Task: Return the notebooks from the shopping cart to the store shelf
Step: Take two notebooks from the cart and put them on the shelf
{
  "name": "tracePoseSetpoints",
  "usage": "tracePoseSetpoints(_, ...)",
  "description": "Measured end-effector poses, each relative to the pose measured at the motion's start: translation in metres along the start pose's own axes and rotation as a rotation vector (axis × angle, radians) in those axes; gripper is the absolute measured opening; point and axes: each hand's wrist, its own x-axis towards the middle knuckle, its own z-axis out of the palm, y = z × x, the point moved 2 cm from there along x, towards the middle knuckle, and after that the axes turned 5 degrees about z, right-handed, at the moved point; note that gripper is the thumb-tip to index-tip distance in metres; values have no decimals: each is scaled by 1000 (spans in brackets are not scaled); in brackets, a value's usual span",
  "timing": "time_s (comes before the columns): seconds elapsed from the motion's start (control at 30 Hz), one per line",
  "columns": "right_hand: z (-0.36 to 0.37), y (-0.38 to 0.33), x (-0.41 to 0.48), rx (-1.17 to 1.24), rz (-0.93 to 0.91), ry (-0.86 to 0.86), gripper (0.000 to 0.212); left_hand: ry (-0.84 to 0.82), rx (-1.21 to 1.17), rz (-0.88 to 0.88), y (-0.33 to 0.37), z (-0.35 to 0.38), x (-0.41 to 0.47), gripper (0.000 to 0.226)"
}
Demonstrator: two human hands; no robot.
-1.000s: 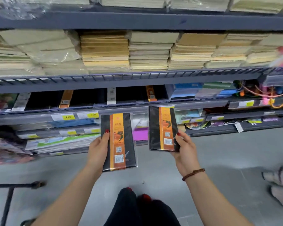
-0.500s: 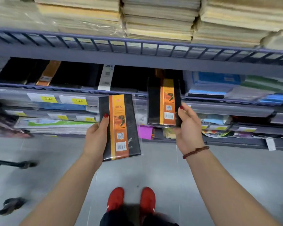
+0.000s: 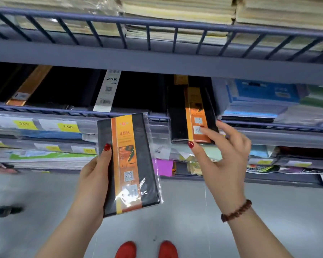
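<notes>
My left hand (image 3: 93,175) grips a black notebook (image 3: 138,164) with an orange band marked 48K, wrapped in clear plastic, held in front of the shelf (image 3: 63,110). My right hand (image 3: 226,161) pinches the near end of a second black and orange notebook (image 3: 177,116), thumb under its edge and a fingertip on its label. That notebook lies half inside the dark shelf bay, on top of another of the same kind. More black notebooks (image 3: 67,86) fill the bay to the left.
Above, a railed shelf (image 3: 157,25) carries stacks of paper pads. Blue and green packs (image 3: 259,101) sit right of the bay. Yellow price tags (image 3: 67,126) line the shelf front. A dark cart part (image 3: 6,211) lies on the floor at left. My red shoes (image 3: 125,250) are below.
I have come closer to the shelf. My right hand has pushed its notebook into the shelf bay and shifted to pinch its near end. My left hand keeps its notebook.
</notes>
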Motion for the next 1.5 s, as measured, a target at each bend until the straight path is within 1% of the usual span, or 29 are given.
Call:
tracePoseSetpoints(0.07, 9, 3, 9, -84, -93, 52, 28, -4, -4, 6, 0, -1, 0, 32)
tracePoseSetpoints(0.13, 18, 3, 20, -94, -172, 74, 19, -10, -8, 17, 0, -2, 0, 32)
tracePoseSetpoints(0.17, 22, 2, 26, -108, -203, 80, 16, -11, -11, 21, 0, -2, 0, 32)
tracePoseSetpoints(0.23, 28, -1, 39, -155, -239, 54, 20, -16, -13, 22, 1, -1, -1, 34)
tracePoseSetpoints(0.33, 35, -4, 54, -258, -232, -39, 24, -18, -6, 14, 2, 0, -2, 34)
tracePoseSetpoints(0.43, 36, -2, 58, -308, -273, -86, 24, -32, -1, 12, 5, 4, -3, 36)
tracePoseSetpoints(0.57, 31, 4, 51, -303, -296, -113, 25, -48, 3, 24, 13, 10, -2, 38)
tracePoseSetpoints(0.7, 31, 9, 50, -268, -265, -156, 26, -50, 18, 42, 20, 19, 2, 48)
tracePoseSetpoints(0.77, 27, 7, 50, -195, -210, -184, 26, -58, 13, 49, 24, 25, 4, 50)
tracePoseSetpoints(0.87, 16, -6, 35, 76, -69, -247, 30, -82, 21, 56, 30, 36, 9, 55)
tracePoseSetpoints(0.93, 12, -15, 17, 288, 75, -342, 29, -106, 16, 45, 32, 45, 15, 55)
tracePoseSetpoints(1.0, 13, -20, 0, 515, 268, -490, 31, -144, -3, 23, 33, 55, 20, 55)
tracePoseSetpoints(1.03, 14, -20, -6, 598, 353, -525, 34, -158, 2, 18, 34, 59, 22, 53)
tracePoseSetpoints(1.1, 13, -22, -10, 718, 471, -494, 32, -177, 11, 26, 33, 65, 23, 46)
tracePoseSetpoints(1.2, 10, -22, -5, 837, 573, -338, 29, -210, -41, 78, 30, 65, 20, 23)
tracePoseSetpoints(1.23, 9, -21, -2, 826, 592, -301, 29, -221, -58, 123, 28, 62, 18, 27)
tracePoseSetpoints(1.27, 7, -21, 2, 789, 595, -292, 29, -242, -52, 183, 27, 59, 15, 41)
tracePoseSetpoints(1.33, 4, -21, 9, 698, 547, -345, 30, -351, 20, 312, 26, 57, 8, 66)
tracePoseSetpoints(1.37, 3, -22, 12, 658, 509, -381, 31, -411, 66, 361, 26, 58, 5, 70)
tracePoseSetpoints(1.4, 1, -24, 14, 616, 469, -409, 34, -440, 111, 396, 24, 60, 4, 70)
tracePoseSetpoints(1.43, -1, -25, 16, 542, 427, -420, 41, -434, 144, 428, 23, 62, 6, 67)
tracePoseSetpoints(1.5, -4, -23, 19, 277, 320, -383, 63, -376, 172, 497, 25, 67, 13, 59)
